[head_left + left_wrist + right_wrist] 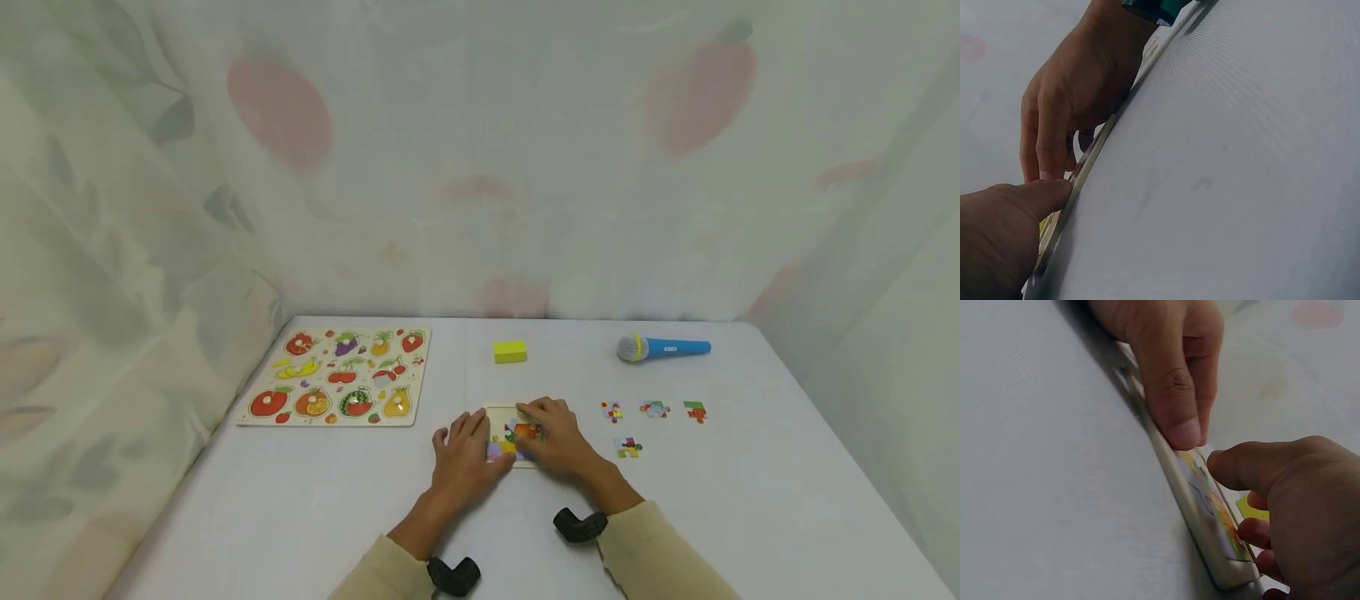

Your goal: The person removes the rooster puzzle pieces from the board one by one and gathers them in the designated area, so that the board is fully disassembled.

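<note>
A small wooden puzzle tray (498, 412) lies in front of me, with colourful jigsaw pieces (507, 447) in its lower and right parts. My left hand (462, 475) rests at the tray's left side, fingers stretched forward and thumb pressing near its front edge. From the right, my right hand (562, 442) reaches over the tray, fingers and thumb spread apart on the pieces at that side. The right wrist view shows both thumbs close over the pieces, with the right fingertips (1254, 532) at the tray's far side. The right hand hides part of the picture.
Several loose jigsaw pieces (628, 447) lie right of the tray. Behind it is a yellow block (510, 352); a blue toy microphone (671, 348) lies at the back right. A fruit peg board (330, 387) covers the back left of the white table (735, 500).
</note>
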`<action>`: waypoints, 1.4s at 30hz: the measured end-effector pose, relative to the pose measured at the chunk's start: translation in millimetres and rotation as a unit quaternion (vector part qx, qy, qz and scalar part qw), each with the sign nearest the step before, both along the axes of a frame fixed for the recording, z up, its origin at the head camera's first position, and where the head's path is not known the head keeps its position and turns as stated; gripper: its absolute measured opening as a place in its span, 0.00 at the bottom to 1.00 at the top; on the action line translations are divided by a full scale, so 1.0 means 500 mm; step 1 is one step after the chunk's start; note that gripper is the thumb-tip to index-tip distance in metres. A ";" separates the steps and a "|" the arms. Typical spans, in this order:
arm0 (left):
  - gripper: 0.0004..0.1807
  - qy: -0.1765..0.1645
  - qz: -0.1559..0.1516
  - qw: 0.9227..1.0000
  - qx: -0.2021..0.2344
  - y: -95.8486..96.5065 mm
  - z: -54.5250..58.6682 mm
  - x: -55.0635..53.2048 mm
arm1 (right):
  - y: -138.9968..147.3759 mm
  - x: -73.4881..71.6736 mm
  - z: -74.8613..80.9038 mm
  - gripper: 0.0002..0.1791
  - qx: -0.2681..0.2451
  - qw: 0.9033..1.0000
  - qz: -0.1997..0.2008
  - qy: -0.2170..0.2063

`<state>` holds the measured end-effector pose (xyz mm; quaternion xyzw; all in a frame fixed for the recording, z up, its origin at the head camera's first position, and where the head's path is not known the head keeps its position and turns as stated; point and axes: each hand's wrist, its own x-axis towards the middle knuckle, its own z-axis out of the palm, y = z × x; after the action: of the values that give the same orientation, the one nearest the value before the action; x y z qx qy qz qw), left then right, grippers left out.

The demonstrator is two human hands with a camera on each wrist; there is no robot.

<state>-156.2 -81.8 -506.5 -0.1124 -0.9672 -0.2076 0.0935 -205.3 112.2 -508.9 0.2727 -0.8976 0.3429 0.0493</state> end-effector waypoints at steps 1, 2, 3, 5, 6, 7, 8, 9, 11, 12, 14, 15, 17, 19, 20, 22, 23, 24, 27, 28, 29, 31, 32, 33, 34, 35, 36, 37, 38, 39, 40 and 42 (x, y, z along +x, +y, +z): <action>0.41 0.002 0.000 1.000 -0.002 0.000 0.000 -0.001 | -0.002 0.000 0.001 0.31 0.006 1.000 0.000 0.007; 0.41 0.005 0.000 1.000 -0.003 0.000 0.001 -0.002 | -0.003 0.000 0.001 0.31 0.018 1.000 -0.002 0.016; 0.41 0.008 0.000 1.000 -0.004 0.000 0.001 -0.003 | -0.005 0.000 0.002 0.31 0.027 0.999 -0.003 0.023; 0.42 0.010 0.002 1.000 -0.005 0.000 0.002 -0.003 | -0.009 0.001 0.005 0.30 0.039 0.999 -0.004 0.031; 0.42 0.009 0.003 1.000 -0.006 0.000 0.002 -0.003 | -0.010 0.002 0.006 0.29 0.043 0.999 -0.005 0.032; 0.42 0.006 0.004 1.000 -0.007 0.000 0.002 -0.003 | -0.011 0.003 0.007 0.29 0.049 0.998 -0.006 0.032; 0.42 0.002 0.005 1.000 -0.008 0.000 0.002 -0.002 | -0.012 0.004 0.008 0.28 0.058 0.998 -0.006 0.032; 0.42 -0.002 0.005 1.000 -0.010 0.000 0.001 -0.002 | -0.013 0.005 0.009 0.27 0.063 0.998 -0.005 0.031; 0.42 -0.007 0.006 1.000 -0.011 0.000 0.001 -0.001 | -0.014 0.006 0.010 0.26 0.068 0.997 -0.004 0.029; 0.42 -0.006 0.005 1.000 -0.011 0.001 0.001 -0.001 | -0.014 0.006 0.010 0.25 0.067 0.997 -0.005 0.030; 0.42 0.001 0.005 1.000 -0.012 0.001 0.001 -0.002 | -0.015 0.005 0.010 0.24 0.067 0.997 -0.008 0.033; 0.42 0.004 0.005 1.000 -0.013 0.001 0.000 -0.003 | -0.015 0.004 0.009 0.23 0.067 0.997 -0.011 0.036; 0.42 0.008 0.004 1.000 -0.012 0.001 -0.001 -0.004 | -0.014 0.004 0.010 0.22 0.061 0.997 -0.013 0.033; 0.42 0.006 0.003 1.000 -0.012 0.001 -0.002 -0.004 | -0.013 0.004 0.010 0.21 0.058 0.998 -0.014 0.027; 0.42 0.004 0.002 1.000 -0.012 0.002 -0.002 -0.004 | -0.012 0.005 0.011 0.20 0.054 0.998 -0.014 0.024; 0.42 0.001 0.002 1.000 -0.012 0.002 -0.003 -0.004 | -0.011 0.008 0.013 0.19 0.043 0.999 -0.014 0.019; 0.42 0.001 0.002 1.000 -0.012 0.002 -0.003 -0.004 | -0.011 0.008 0.014 0.18 0.038 0.999 -0.015 0.019; 0.42 0.002 0.003 1.000 -0.013 0.003 -0.003 -0.004 | -0.012 0.008 0.015 0.18 0.033 0.999 -0.016 0.021; 0.41 0.005 0.005 1.000 -0.012 0.003 -0.001 -0.004 | -0.013 0.009 0.018 0.17 0.022 0.999 -0.017 0.024; 0.41 0.005 0.005 1.000 -0.013 0.003 0.000 -0.004 | -0.013 0.010 0.018 0.18 0.020 0.999 -0.017 0.025; 0.42 0.004 0.006 1.000 -0.012 0.003 0.000 -0.004 | -0.014 0.010 0.018 0.18 0.018 0.999 -0.016 0.024; 0.42 0.004 0.006 1.000 -0.014 0.003 0.000 -0.003 | -0.014 0.010 0.017 0.18 0.015 0.999 -0.014 0.027; 0.42 0.006 0.005 1.000 -0.016 0.003 0.000 -0.003 | -0.014 0.009 0.016 0.19 0.013 0.999 -0.014 0.031; 0.41 0.008 0.005 1.000 -0.017 0.003 0.000 -0.003 | -0.013 0.009 0.014 0.19 0.010 0.999 -0.013 0.034; 0.41 0.009 0.005 1.000 -0.019 0.003 0.001 -0.003 | -0.013 0.008 0.013 0.19 0.008 0.999 -0.013 0.040; 0.41 0.011 0.005 1.000 -0.019 0.003 0.000 -0.003 | -0.013 0.007 0.011 0.20 0.003 0.999 -0.012 0.045; 0.41 0.012 0.005 1.000 -0.019 0.004 0.001 -0.003 | -0.013 0.006 0.010 0.20 0.000 0.999 -0.010 0.053; 0.41 0.013 0.005 1.000 -0.019 0.004 0.001 -0.004 | -0.012 0.005 0.008 0.20 -0.004 0.998 -0.008 0.059; 0.41 0.013 0.005 1.000 -0.019 0.004 0.001 -0.004 | -0.011 0.005 0.007 0.21 -0.005 0.998 -0.004 0.062; 0.41 0.013 0.005 1.000 -0.019 0.004 0.001 -0.004 | -0.011 0.005 0.005 0.21 -0.006 0.998 -0.002 0.065; 0.41 0.013 0.005 1.000 -0.019 0.004 0.001 -0.004 | -0.010 0.004 0.005 0.21 -0.008 0.998 0.003 0.067; 0.41 0.014 0.003 1.000 -0.018 0.004 0.000 -0.003 | -0.009 0.004 0.003 0.23 -0.007 0.998 0.010 0.065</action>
<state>-157.9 -80.0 -506.4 -0.1137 -0.9699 -0.1881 0.1053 -203.1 107.6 -507.3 0.3026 -0.8874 0.3312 0.1062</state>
